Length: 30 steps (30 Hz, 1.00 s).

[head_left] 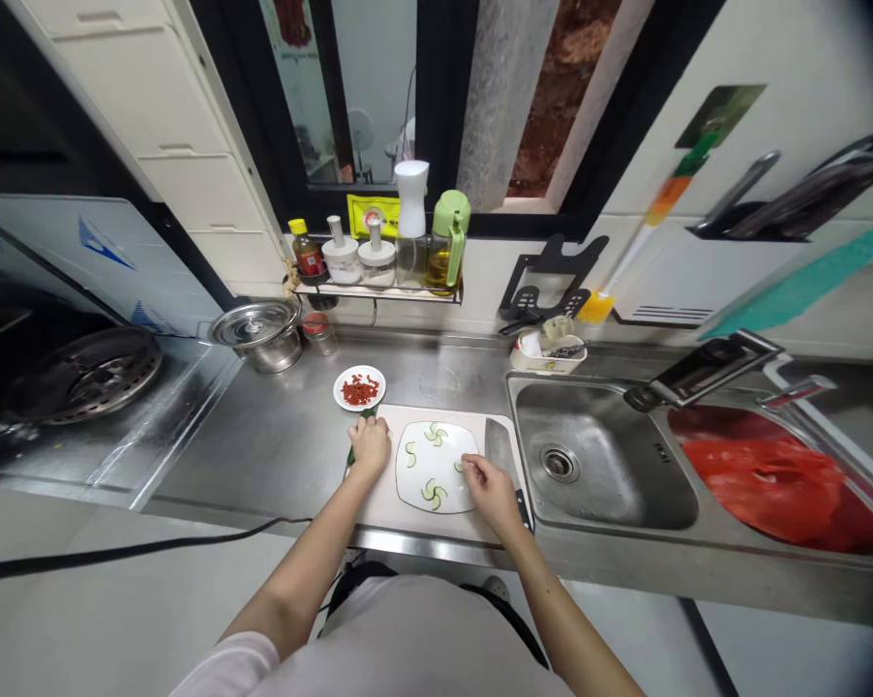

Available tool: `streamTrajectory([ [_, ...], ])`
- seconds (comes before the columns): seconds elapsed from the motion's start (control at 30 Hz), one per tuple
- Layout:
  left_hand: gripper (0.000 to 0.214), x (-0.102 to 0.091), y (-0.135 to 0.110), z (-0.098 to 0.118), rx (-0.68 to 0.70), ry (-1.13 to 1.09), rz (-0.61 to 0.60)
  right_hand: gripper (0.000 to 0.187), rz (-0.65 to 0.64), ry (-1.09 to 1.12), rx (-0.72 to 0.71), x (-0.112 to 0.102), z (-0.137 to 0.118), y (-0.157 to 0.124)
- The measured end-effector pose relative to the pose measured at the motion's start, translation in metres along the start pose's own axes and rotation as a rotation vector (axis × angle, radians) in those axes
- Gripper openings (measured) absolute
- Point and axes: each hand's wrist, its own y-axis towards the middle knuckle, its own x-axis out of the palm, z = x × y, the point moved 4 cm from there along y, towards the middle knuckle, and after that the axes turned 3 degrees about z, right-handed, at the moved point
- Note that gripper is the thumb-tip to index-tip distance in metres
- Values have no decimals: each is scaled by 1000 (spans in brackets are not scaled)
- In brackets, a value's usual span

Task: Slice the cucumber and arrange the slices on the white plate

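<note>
A white square plate [422, 476] lies on a pale cutting board [385, 503] at the counter's front edge, with several green cucumber slices [436, 435] laid on it in small fans. My right hand [489, 486] rests at the plate's right rim, fingers pinched on a cucumber slice [459, 467]. My left hand [369, 446] is curled at the board's left edge over a dark green cucumber piece [350, 453], holding it. A cleaver [498, 447] lies flat on the board just right of the plate.
A small white dish of red chilli pieces [359, 388] sits behind the board. A steel pot [258, 333] and stove [80, 373] are to the left. A steel sink [596, 465] with a red basin [777, 484] is to the right. Bottles stand on a shelf [378, 287].
</note>
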Motion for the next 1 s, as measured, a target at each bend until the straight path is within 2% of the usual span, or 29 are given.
streamTrajectory([
  [0.13,19,-1,-2,-1,-69,-163,1,38,10,26,-28,0,0,-1],
  [0.27,10,-15,-2,-4,-200,-600,-41,36,36,43,-29,-5,-7,3],
  [0.37,22,-32,-3,7,-141,-1072,-181,32,69,89,-44,-13,-24,11],
  [0.43,30,-50,-7,17,-53,-1268,-245,30,84,142,-68,-20,-41,19],
  [0.57,34,-85,-19,35,63,-1336,-318,25,91,259,-136,-29,-77,35],
  [0.7,32,-113,-32,50,167,-1294,-311,19,28,359,-213,-27,-102,42],
  [0.8,32,-123,-38,57,232,-1246,-294,12,2,391,-240,-24,-111,42],
  [0.87,37,-127,-39,57,234,-1226,-223,11,11,411,-257,-25,-115,41],
  [0.93,39,-130,-38,51,183,-1220,-121,12,77,412,-293,-31,-118,38],
  [1.0,34,-129,-39,47,125,-1218,-106,12,193,379,-351,-41,-121,35],
])
